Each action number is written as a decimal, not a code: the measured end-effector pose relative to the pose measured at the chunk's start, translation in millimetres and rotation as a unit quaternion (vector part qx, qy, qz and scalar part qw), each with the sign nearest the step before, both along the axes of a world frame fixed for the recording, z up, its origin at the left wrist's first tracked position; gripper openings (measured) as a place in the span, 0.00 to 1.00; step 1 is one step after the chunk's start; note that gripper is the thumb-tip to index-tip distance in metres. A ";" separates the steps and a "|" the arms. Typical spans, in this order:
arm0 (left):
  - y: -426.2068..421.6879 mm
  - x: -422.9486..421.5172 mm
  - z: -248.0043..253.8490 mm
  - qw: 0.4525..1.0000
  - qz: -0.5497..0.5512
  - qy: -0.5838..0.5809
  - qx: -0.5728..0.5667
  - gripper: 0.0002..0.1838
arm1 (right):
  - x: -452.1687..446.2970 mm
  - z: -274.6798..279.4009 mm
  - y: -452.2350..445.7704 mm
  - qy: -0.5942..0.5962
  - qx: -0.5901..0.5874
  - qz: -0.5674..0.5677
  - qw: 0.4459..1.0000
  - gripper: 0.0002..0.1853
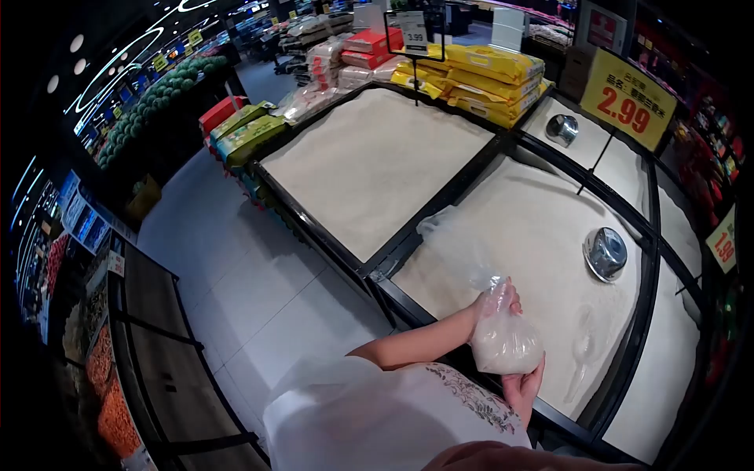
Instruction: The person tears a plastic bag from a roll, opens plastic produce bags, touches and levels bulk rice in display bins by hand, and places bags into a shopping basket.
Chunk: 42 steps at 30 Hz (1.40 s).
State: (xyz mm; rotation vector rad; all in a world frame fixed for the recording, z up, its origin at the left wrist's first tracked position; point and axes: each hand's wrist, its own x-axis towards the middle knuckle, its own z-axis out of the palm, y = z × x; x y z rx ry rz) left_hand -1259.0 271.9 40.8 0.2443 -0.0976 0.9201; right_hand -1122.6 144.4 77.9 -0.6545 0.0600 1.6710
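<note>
A clear plastic bag of rice [506, 345] hangs over the near edge of a bin of white rice [534, 212]. My left hand [503, 300] is closed around the bag's gathered neck, and the loose, empty top of the bag trails toward the far left over the rice. Against the bag's lower right side, my right hand [525, 386] holds it from below; part of its fingers is hidden. A clear scoop [583, 353] lies on the rice to the right. Farther back, a shiny metal bowl [606, 253] rests tilted on the same rice.
Black dividers [440, 204] separate neighbouring rice bins. A second metal bowl [562, 129] sits in the far right bin. A yellow price sign [628, 100] stands on a thin post. Yellow rice sacks [495, 74] are stacked behind. Tiled floor [267, 290] lies to the left.
</note>
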 end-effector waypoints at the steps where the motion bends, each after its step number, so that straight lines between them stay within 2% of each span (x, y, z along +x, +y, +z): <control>1: 14.4 -0.5 -16.0 0.999 -0.023 -0.012 0.036 0.12 | -8.3 2.2 4.0 0.006 -0.007 -0.038 0.999 0.23; 2: 28.4 -3.4 -23.3 0.999 -0.035 0.004 0.035 0.12 | -15.3 -1.2 9.2 0.000 -0.008 -0.015 1.000 0.23; 4: 55.9 -2.8 -42.1 0.998 -0.042 0.012 0.034 0.13 | -24.9 -3.2 22.0 -0.008 0.041 -0.059 0.997 0.22; 6: 81.5 -7.3 -67.0 0.992 -0.118 0.029 -0.031 0.14 | -43.1 18.4 41.7 0.002 0.032 -0.068 0.997 0.22; 7: 77.6 -22.2 -47.9 0.993 -0.113 0.026 -0.033 0.14 | -51.9 25.4 49.2 0.016 0.019 -0.086 0.996 0.22; 9: 58.4 -53.8 -16.1 0.968 -0.215 0.107 -0.068 0.24 | -51.0 19.6 71.0 0.035 0.015 -0.099 0.994 0.21; 10: 55.0 -64.6 -22.7 0.969 -0.212 0.104 -0.073 0.24 | -45.1 9.1 83.0 0.024 0.037 -0.110 0.993 0.20; 11: 49.6 -70.7 -34.8 0.956 -0.217 0.160 -0.111 0.26 | -35.4 -3.6 95.7 0.013 0.059 -0.122 0.991 0.19; 12: 44.8 -74.6 -46.5 0.940 -0.222 0.215 -0.147 0.28 | -14.2 -32.7 108.2 0.056 0.214 -0.028 0.975 0.14; 13: 39.3 -77.6 -59.3 0.941 -0.220 0.210 -0.148 0.28 | -19.1 -26.8 114.1 0.053 0.213 -0.024 0.975 0.14; 15: 33.8 -78.7 -78.2 0.883 -0.312 0.282 -0.210 0.25 | -26.1 -13.2 127.3 0.104 0.137 -0.049 0.984 0.10; 19: 37.8 -71.1 -88.2 0.891 -0.299 0.286 -0.187 0.23 | -5.7 -24.9 145.7 0.076 0.205 -0.028 0.975 0.10; 22: 38.1 -59.2 -96.0 0.888 -0.271 0.309 -0.207 0.21 | 3.7 -31.7 146.4 0.002 0.187 -0.053 0.981 0.09; 23: 34.9 -59.1 -94.9 0.893 -0.256 0.300 -0.216 0.20 | 1.5 -36.7 142.8 -0.160 0.151 -0.065 0.973 0.10; 24: 31.6 -61.4 -87.6 0.897 -0.243 0.293 -0.224 0.20 | -4.4 -40.4 137.8 -0.316 0.108 -0.076 0.939 0.13; 25: 28.8 -64.5 -81.1 0.893 -0.252 0.296 -0.225 0.20 | -11.6 -43.7 131.3 -0.463 0.060 -0.083 0.880 0.18; 26: 25.5 -68.6 -74.8 0.891 -0.252 0.327 -0.189 0.19 | -21.7 -46.1 122.1 -0.559 -0.013 -0.081 0.825 0.22; 28: 12.2 -74.2 -56.0 0.888 -0.250 0.353 -0.157 0.18 | -19.9 -79.7 106.9 -0.555 -0.046 -0.045 0.830 0.21; 29: 3.3 -76.1 -42.2 0.888 -0.177 0.410 -0.109 0.17 | -15.9 -94.0 101.2 -0.549 -0.073 -0.008 0.832 0.19; 30: -2.8 -75.7 -36.0 0.877 -0.104 0.464 -0.061 0.17 | -18.6 -93.5 95.7 -0.517 -0.079 0.016 0.852 0.11; 31: -5.2 -71.1 -51.3 0.877 -0.105 0.465 -0.066 0.17 | -16.9 -94.2 94.2 -0.516 -0.083 0.020 0.853 0.11; 32: -6.1 -64.8 -78.8 0.898 -0.116 0.423 -0.032 0.15 | -15.2 -95.4 95.0 -0.505 -0.067 0.035 0.860 0.08; 34: -7.4 -64.1 -83.4 0.916 -0.128 0.382 0.003 0.13 | -12.4 -99.3 98.3 -0.491 -0.050 0.048 0.868 0.07; 36: -5.0 -59.9 -75.1 0.799 -0.227 0.551 0.083 0.07 | -9.5 -103.2 108.2 -0.514 -0.015 0.072 0.855 0.07; 38: -4.3 -59.3 -64.1 0.801 -0.227 0.545 0.102 0.04 | -7.6 -101.0 120.1 -0.529 0.011 0.087 0.844 0.08; 40: -3.3 -58.2 -66.2 0.803 -0.227 0.538 0.118 0.04 | -13.6 -90.8 126.7 -0.460 0.019 0.088 0.883 0.08; 41: -2.2 -57.7 -75.0 0.820 -0.236 0.513 0.093 0.05 | -17.4 -84.4 129.9 -0.461 0.021 0.091 0.883 0.08; 42: -0.7 -58.5 -77.7 0.835 -0.246 0.487 0.069 0.06 | -22.5 -75.4 133.3 -0.421 0.021 0.063 0.904 0.09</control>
